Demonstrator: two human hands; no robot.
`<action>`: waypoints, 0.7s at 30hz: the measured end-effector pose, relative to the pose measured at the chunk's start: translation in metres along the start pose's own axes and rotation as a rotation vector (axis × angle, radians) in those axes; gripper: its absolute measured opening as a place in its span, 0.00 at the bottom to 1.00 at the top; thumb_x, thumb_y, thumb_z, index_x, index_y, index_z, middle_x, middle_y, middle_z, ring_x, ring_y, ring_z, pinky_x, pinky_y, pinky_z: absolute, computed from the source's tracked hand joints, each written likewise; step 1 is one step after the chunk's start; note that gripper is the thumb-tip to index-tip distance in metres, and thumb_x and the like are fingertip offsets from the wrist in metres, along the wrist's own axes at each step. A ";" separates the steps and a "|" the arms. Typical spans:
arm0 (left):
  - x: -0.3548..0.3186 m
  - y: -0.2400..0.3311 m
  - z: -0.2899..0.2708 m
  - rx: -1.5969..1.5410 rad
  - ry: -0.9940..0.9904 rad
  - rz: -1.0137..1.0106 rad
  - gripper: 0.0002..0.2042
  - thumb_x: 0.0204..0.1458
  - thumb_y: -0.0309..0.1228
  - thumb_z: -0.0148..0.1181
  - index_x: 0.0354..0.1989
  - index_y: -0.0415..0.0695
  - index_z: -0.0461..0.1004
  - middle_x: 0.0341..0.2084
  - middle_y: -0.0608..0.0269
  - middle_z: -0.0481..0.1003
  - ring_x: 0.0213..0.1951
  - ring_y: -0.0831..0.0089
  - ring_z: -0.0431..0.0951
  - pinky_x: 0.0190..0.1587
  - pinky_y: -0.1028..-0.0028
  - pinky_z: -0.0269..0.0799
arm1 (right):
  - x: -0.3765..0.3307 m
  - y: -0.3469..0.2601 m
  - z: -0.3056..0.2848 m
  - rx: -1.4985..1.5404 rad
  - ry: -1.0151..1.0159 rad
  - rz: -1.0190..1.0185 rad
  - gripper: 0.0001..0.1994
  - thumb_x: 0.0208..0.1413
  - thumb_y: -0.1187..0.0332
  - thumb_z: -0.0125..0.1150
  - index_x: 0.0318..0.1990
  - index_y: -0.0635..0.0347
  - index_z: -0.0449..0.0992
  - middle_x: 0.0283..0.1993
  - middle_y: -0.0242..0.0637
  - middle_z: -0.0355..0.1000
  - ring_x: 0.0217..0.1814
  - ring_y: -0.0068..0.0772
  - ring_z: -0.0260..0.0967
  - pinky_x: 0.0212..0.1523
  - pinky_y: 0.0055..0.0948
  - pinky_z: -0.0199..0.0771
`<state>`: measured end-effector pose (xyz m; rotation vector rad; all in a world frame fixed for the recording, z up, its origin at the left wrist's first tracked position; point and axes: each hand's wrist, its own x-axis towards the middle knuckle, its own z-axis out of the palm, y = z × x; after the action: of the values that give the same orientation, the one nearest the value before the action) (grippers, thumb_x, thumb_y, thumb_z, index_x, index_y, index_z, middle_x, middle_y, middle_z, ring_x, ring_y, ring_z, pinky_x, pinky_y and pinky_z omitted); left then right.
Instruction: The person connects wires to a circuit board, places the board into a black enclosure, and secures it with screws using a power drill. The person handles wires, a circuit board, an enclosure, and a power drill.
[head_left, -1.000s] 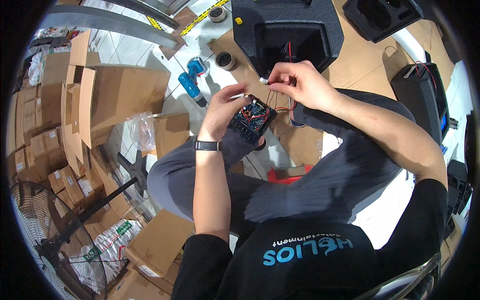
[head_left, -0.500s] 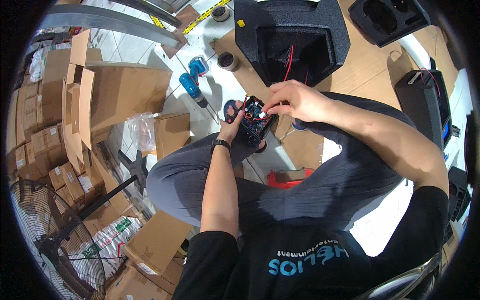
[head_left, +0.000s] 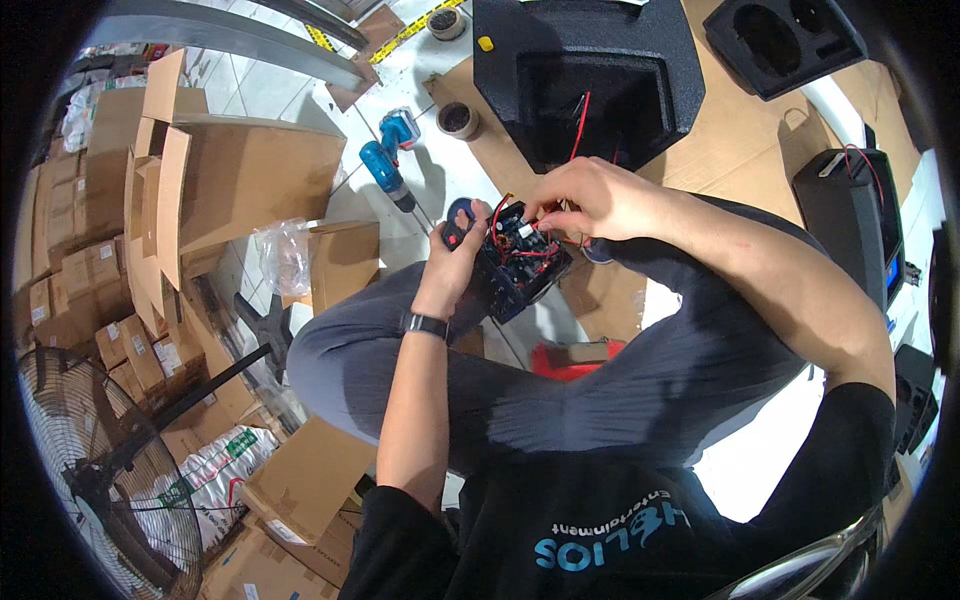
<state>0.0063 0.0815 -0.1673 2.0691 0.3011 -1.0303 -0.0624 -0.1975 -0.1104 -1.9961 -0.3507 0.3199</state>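
Note:
A black electronics module (head_left: pixel 520 270), its circuit board and red and black wires exposed, is tilted over my crossed legs. My left hand (head_left: pixel 452 262) closes round its left edge, beside a black part with a red spot. Above the board, my right hand (head_left: pixel 585 200) pinches a small white wire connector (head_left: pixel 527 230). Its fingertips partly hide the connector and the wires there. A large black speaker cabinet (head_left: pixel 590 80) lies just beyond, with a red wire (head_left: pixel 580 125) coming out of its opening.
A blue cordless drill (head_left: pixel 388 168) lies left of the module, near a round pot-like container (head_left: pixel 457 120). Cardboard boxes (head_left: pixel 240 180) and a standing fan (head_left: pixel 100 470) fill the left. More black cabinets (head_left: pixel 780 40) stand at right. Something red (head_left: pixel 570 362) lies beneath my legs.
My left hand has shifted slightly left and its thumb has lifted; the module has turned and tipped a little, showing more of its wires. My right hand keeps its pinch on the connector.

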 end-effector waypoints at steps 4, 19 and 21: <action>-0.052 0.017 -0.007 -0.167 -0.139 -0.116 0.52 0.57 0.62 0.64 0.76 0.35 0.47 0.66 0.38 0.67 0.63 0.50 0.75 0.60 0.53 0.75 | -0.005 0.000 -0.001 0.019 -0.026 0.066 0.07 0.57 0.70 0.70 0.40 0.61 0.83 0.37 0.43 0.80 0.41 0.43 0.80 0.42 0.38 0.77; -0.056 0.021 0.024 -0.311 -0.262 -0.131 0.46 0.61 0.69 0.52 0.76 0.50 0.47 0.59 0.53 0.71 0.50 0.57 0.83 0.48 0.47 0.82 | -0.018 0.003 0.002 -0.247 -0.222 -0.101 0.09 0.50 0.65 0.73 0.37 0.57 0.85 0.38 0.41 0.79 0.44 0.49 0.80 0.45 0.45 0.79; -0.057 0.020 0.027 -0.316 -0.214 -0.175 0.44 0.61 0.68 0.54 0.75 0.52 0.50 0.58 0.53 0.71 0.46 0.59 0.83 0.44 0.51 0.82 | -0.021 0.002 0.007 -0.279 -0.268 -0.106 0.09 0.51 0.65 0.73 0.38 0.56 0.85 0.38 0.40 0.80 0.46 0.48 0.81 0.46 0.45 0.80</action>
<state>-0.0355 0.0559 -0.1228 1.6570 0.5075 -1.2131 -0.0837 -0.2006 -0.1139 -2.2004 -0.7010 0.4955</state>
